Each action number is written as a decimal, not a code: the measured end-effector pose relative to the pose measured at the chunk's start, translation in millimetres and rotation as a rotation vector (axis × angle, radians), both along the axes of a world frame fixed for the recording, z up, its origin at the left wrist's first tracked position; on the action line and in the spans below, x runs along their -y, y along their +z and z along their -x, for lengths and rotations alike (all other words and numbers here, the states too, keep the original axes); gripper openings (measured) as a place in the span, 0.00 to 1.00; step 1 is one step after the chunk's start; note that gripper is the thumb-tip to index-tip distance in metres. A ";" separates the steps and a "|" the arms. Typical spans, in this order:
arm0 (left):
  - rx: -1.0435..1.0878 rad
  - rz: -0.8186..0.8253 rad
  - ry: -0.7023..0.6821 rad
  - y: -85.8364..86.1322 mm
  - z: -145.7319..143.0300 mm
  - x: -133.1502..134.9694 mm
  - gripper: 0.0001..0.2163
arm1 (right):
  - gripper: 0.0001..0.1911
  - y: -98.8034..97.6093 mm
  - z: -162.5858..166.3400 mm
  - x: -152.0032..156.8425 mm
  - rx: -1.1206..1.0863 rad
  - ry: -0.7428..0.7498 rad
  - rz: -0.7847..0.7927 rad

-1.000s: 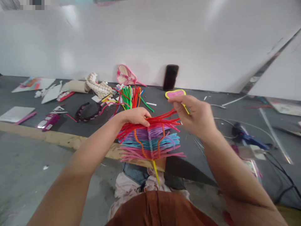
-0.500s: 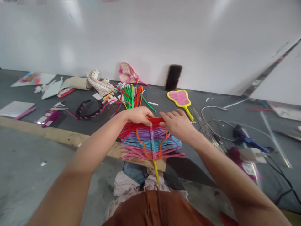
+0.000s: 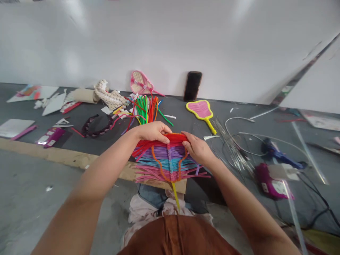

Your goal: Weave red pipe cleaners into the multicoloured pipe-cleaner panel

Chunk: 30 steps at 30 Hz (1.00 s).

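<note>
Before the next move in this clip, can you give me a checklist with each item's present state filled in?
1. Left hand on the red strips: ok, at their upper left.
2. Right hand on the red strips: ok, at their right side.
3. Orange outline unbroken: cannot tell, the hands hide parts of it.
4. Pink strips even at their ends: not ok, they stick out raggedly.
5. Blue glue gun clear of both hands: ok, off to the right.
</note>
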<state>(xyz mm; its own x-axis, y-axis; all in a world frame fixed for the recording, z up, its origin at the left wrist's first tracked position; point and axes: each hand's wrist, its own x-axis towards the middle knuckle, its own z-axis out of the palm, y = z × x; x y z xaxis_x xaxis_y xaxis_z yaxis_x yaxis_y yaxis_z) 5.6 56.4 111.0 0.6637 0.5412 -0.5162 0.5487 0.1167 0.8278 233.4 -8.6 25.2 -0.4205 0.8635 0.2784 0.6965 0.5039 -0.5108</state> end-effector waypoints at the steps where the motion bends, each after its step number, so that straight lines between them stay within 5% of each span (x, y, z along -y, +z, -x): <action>1: -0.004 -0.001 0.002 0.1 -0.8 -0.1 0.12 | 0.23 0.0 0.2 1.0 -0.015 -0.004 0.008; 9: -0.058 -0.001 -0.100 5.2 -0.3 -0.3 0.19 | 0.20 -1.3 -4.3 3.4 0.060 -0.062 -0.016; 16: -0.151 -0.125 -0.141 -1.5 6.4 3.9 0.14 | 0.19 -1.2 -8.6 10.8 0.133 -0.097 0.026; 21: -0.206 -0.226 -0.179 -5.1 3.1 4.1 0.14 | 0.25 28.4 -11.8 9.9 0.388 -0.036 0.166; 24: -0.252 -0.268 -0.195 -2.5 -1.6 4.0 0.13 | 0.35 52.9 -9.6 7.2 0.507 -0.027 0.085; 27: -0.286 -0.314 -0.223 1.1 -6.4 4.7 0.11 | 0.31 77.3 3.2 4.9 0.528 -0.028 -0.051; 30: -0.310 -0.361 -0.253 4.1 -9.9 6.2 0.10 | 0.25 92.8 21.1 1.6 0.596 0.057 -0.021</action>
